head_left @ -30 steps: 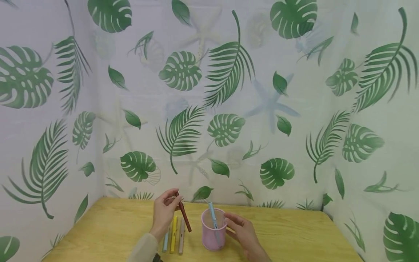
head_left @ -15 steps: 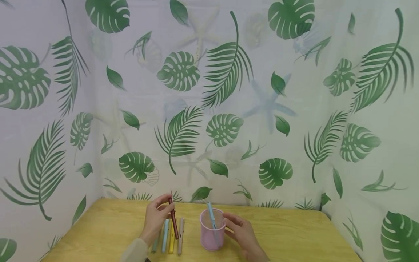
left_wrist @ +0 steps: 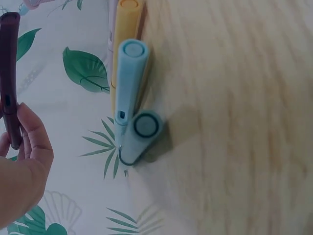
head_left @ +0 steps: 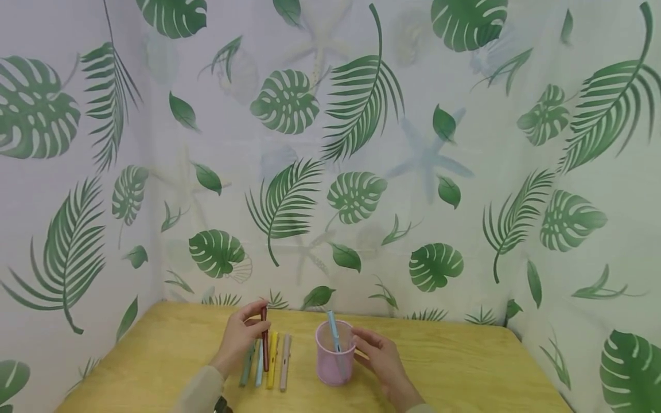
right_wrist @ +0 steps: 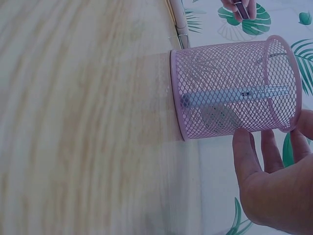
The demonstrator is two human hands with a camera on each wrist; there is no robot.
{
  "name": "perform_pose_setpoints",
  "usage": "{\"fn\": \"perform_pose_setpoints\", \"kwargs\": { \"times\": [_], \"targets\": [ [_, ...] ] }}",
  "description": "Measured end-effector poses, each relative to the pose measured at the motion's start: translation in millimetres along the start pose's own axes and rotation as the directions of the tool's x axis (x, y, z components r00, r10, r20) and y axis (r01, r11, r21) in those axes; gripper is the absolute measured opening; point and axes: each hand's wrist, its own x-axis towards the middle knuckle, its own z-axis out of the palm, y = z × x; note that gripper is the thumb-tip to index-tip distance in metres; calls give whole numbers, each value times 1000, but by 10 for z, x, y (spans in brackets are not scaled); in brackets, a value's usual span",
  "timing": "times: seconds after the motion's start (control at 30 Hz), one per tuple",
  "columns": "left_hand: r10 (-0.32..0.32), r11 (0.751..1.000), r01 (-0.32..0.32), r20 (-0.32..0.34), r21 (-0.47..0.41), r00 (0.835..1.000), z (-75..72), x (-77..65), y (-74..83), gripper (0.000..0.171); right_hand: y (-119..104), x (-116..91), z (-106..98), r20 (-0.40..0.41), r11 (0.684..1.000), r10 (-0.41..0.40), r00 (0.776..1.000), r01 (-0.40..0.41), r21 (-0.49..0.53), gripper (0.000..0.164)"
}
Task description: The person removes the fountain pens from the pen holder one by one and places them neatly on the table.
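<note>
My left hand [head_left: 240,335] pinches a dark red pen [left_wrist: 9,73] between thumb and fingers. Nearly upright, the pen overlaps part of the row on the table in the head view. That row holds a grey-green pen [head_left: 247,367], a light blue pen [left_wrist: 131,73], a yellow pen [head_left: 272,361] and a pinkish-grey pen [head_left: 285,364]. To their right stands a pink mesh pen holder [right_wrist: 230,58] with another light blue pen [right_wrist: 234,95] leaning inside. My right hand [head_left: 382,361] rests its fingertips against the holder's right side, up to the rim, without wrapping round it.
The yellow wood-grain table [head_left: 465,367] runs back to a pale sheet [head_left: 372,258] printed with green leaves, which also covers both sides. A dark band [head_left: 221,404] circles the left wrist, below a light sleeve [head_left: 198,390].
My left hand has moved left with the dark red pen, away from the pen holder, and the pen has swung from slanted to nearly upright. My right hand stays at the holder.
</note>
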Motion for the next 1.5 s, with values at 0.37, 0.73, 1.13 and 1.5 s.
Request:
{"fn": "perform_pose_setpoints", "kwargs": {
  "times": [0.37,0.73,1.13,1.5],
  "targets": [
    [25,999,-26,25,42,999,-109,53,-6,48,-5,15,-9,-13,1000,1,1000,-1,15,42],
    [-17,997,18,-17,73,1000,-240,119,-109,41,50,10,-20,-6,1000,16,1000,-16,17,46],
    [-90,990,88,13,110,996,-377,169,-106,45,25,7,-19,1,1000,6,1000,-6,18,43],
    [-136,975,138,-24,177,990,-398,159,-98,35,17,15,-12,-5,1000,11,1000,-11,23,42]
  ]
}}
